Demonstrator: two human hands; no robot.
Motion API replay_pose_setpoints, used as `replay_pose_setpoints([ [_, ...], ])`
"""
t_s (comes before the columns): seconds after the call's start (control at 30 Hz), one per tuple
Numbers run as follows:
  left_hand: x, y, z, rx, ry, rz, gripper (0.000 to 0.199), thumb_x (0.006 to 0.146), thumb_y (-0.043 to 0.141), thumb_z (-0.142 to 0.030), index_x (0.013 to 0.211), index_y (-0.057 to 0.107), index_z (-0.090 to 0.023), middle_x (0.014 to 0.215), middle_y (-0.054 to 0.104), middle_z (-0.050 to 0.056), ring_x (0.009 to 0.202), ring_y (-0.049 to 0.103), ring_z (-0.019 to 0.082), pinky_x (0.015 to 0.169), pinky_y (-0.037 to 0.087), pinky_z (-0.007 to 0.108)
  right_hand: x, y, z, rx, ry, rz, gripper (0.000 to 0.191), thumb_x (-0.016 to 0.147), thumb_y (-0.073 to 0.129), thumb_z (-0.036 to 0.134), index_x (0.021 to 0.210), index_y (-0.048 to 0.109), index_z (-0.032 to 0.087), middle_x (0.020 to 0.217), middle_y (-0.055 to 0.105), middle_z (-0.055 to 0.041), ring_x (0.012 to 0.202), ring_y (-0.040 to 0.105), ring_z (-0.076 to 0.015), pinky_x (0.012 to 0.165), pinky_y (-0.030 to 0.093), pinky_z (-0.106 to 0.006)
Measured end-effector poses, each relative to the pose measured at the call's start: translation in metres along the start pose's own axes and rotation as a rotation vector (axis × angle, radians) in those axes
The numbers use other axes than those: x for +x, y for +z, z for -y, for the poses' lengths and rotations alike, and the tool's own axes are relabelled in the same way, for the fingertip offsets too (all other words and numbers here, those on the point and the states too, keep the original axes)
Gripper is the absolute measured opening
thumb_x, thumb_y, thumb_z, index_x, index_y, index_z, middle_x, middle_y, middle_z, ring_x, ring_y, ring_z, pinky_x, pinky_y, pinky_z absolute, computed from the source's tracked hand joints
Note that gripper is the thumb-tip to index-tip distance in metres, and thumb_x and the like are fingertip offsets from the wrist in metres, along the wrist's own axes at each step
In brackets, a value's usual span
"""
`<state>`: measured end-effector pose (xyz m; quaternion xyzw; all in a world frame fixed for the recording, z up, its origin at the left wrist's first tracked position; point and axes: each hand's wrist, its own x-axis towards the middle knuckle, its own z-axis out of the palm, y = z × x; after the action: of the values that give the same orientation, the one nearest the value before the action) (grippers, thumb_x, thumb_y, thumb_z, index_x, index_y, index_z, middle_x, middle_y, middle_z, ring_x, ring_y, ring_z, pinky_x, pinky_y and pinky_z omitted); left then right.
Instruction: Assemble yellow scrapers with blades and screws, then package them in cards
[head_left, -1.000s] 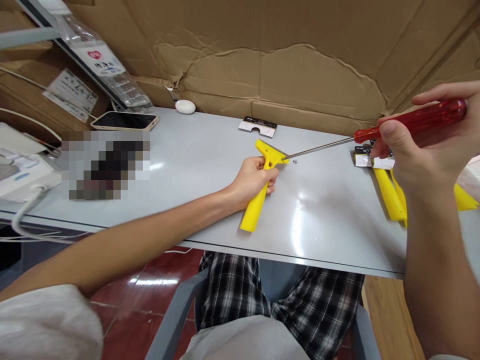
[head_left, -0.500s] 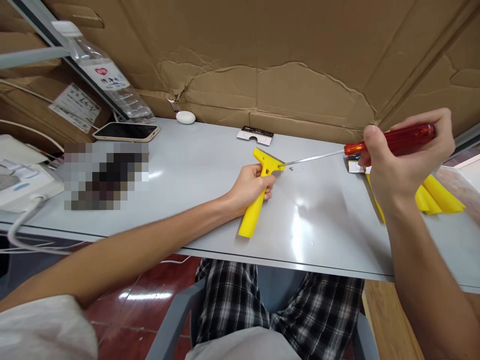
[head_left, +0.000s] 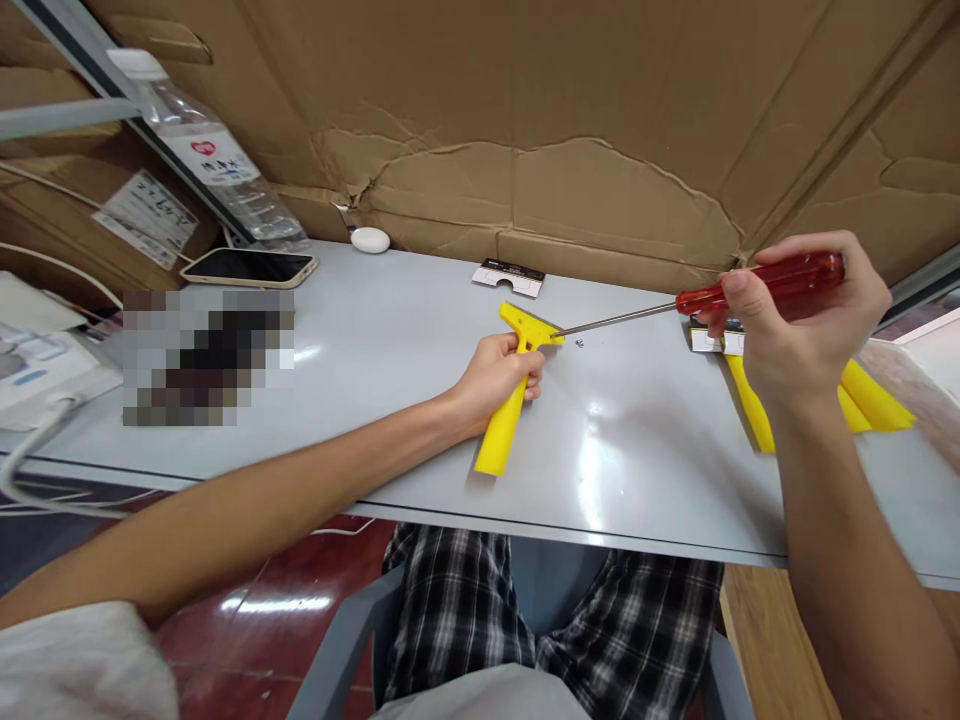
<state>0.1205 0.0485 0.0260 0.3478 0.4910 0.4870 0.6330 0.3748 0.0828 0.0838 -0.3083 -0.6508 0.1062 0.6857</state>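
My left hand (head_left: pixel 501 378) is wrapped round the neck of a yellow scraper (head_left: pixel 501 435), whose wide head points away from me above the table. In my right hand (head_left: pixel 806 315) is a screwdriver (head_left: pixel 701 299) with a clear red handle. Its metal shaft slants down to the left, and the tip meets the right end of the scraper's head; whether a screw sits under it is too small to tell. Just right of that end lie some tiny screws (head_left: pixel 579 343). Beneath my right forearm and hand, more yellow scrapers (head_left: pixel 752 410) are partly hidden.
A black and white card (head_left: pixel 510 277) lies by the cardboard wall (head_left: pixel 600 90). To the left are a white oval case (head_left: pixel 370 240), a phone (head_left: pixel 251 267), a leaning plastic bottle (head_left: pixel 217 155) and a blurred-out patch. The table's front edge (head_left: pixel 570 537) runs above my lap.
My right hand and the screwdriver have shifted slightly left and down, and the handle has turned a little. The tip stays at the scraper's head. My left hand keeps its hold.
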Motion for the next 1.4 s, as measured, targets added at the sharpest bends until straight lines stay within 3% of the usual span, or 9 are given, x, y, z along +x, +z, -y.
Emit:
replay_pose_setpoints([
  [0.17,0.002,-0.004,-0.004,0.027,0.012,0.050,0.025,0.070,0.072,0.003,0.073,0.056,-0.017,0.066,0.051,-0.001,0.051,0.044,0.007,0.045,0.035,0.022,0.005,-0.002,-0.011,0.005,0.045,-0.136,0.043,0.075,0.095,0.052,0.087,0.065,0.023,0.071,0.064,0.0041,0.051,0.068,-0.0160,0.034,0.047,-0.026],
  [0.33,0.011,-0.012,-0.011,0.109,0.003,0.058,0.025,0.066,0.071,-0.001,0.074,0.054,-0.018,0.069,0.056,0.001,0.051,0.048,0.008,0.045,0.038,0.022,0.003,-0.002,-0.027,-0.097,0.062,-0.194,0.042,0.079,0.093,0.050,0.089,0.061,0.024,0.075,0.067,0.0041,0.054,0.069,-0.0151,0.042,0.055,-0.027],
  [0.5,0.018,-0.018,-0.013,0.160,-0.011,0.119,0.024,0.065,0.072,-0.003,0.074,0.055,-0.017,0.073,0.058,0.003,0.055,0.048,0.009,0.045,0.039,0.022,-0.010,0.004,-0.044,-0.082,0.215,-0.050,0.045,0.081,0.091,0.056,0.093,0.058,0.028,0.080,0.071,0.0033,0.067,0.076,-0.0200,0.056,0.066,-0.035],
  [0.63,0.020,-0.020,-0.017,0.185,-0.025,0.208,0.020,0.065,0.073,-0.006,0.072,0.057,-0.016,0.068,0.053,0.001,0.055,0.047,0.009,0.044,0.038,0.021,-0.015,-0.003,-0.059,-0.132,0.326,0.073,0.044,0.081,0.088,0.058,0.088,0.058,0.027,0.076,0.073,0.0017,0.067,0.076,-0.0208,0.058,0.065,-0.035],
  [0.93,0.027,-0.027,-0.026,0.281,0.018,0.223,0.021,0.072,0.072,-0.020,0.074,0.051,-0.020,0.070,0.049,0.000,0.058,0.045,0.011,0.048,0.036,0.023,-0.020,-0.025,-0.091,-0.665,0.256,0.718,0.017,0.087,0.080,0.029,0.100,0.070,0.024,0.102,0.079,-0.0063,0.085,0.072,-0.0242,0.081,0.057,-0.039],
  [1.03,0.030,-0.035,-0.030,0.386,0.078,0.187,0.015,0.083,0.059,-0.030,0.076,0.048,-0.022,0.072,0.048,0.000,0.058,0.045,0.014,0.050,0.038,0.026,-0.024,-0.020,-0.087,-0.805,0.247,0.765,0.015,0.092,0.073,0.024,0.106,0.071,0.023,0.110,0.077,-0.0074,0.095,0.071,-0.0242,0.085,0.052,-0.035],
  [1.17,0.031,-0.043,-0.036,0.860,0.268,0.144,0.014,0.090,0.048,-0.032,0.081,0.054,-0.022,0.075,0.057,0.003,0.064,0.052,0.019,0.059,0.044,0.032,-0.026,-0.016,-0.083,-0.963,0.273,0.780,0.017,0.095,0.067,0.021,0.111,0.072,0.023,0.116,0.076,-0.0083,0.101,0.069,-0.0250,0.084,0.048,-0.033],
  [1.33,0.032,-0.048,-0.039,1.177,0.428,0.086,0.050,0.090,0.058,-0.043,0.135,0.067,-0.024,0.115,0.074,0.007,0.082,0.070,0.023,0.076,0.054,0.035,-0.025,-0.016,-0.088,-1.032,0.281,0.771,0.021,0.101,0.062,0.023,0.118,0.072,0.020,0.120,0.075,-0.0120,0.102,0.068,-0.0273,0.081,0.046,-0.034],
  [1.4,0.034,-0.050,-0.038,1.257,0.438,0.086,0.050,0.088,0.063,-0.047,0.134,0.070,-0.026,0.113,0.076,0.006,0.087,0.073,0.025,0.081,0.055,0.036,-0.026,-0.017,-0.090,-1.047,0.274,0.770,0.025,0.100,0.061,0.021,0.123,0.070,0.019,0.123,0.074,-0.0134,0.103,0.068,-0.0284,0.082,0.046,-0.036],
])
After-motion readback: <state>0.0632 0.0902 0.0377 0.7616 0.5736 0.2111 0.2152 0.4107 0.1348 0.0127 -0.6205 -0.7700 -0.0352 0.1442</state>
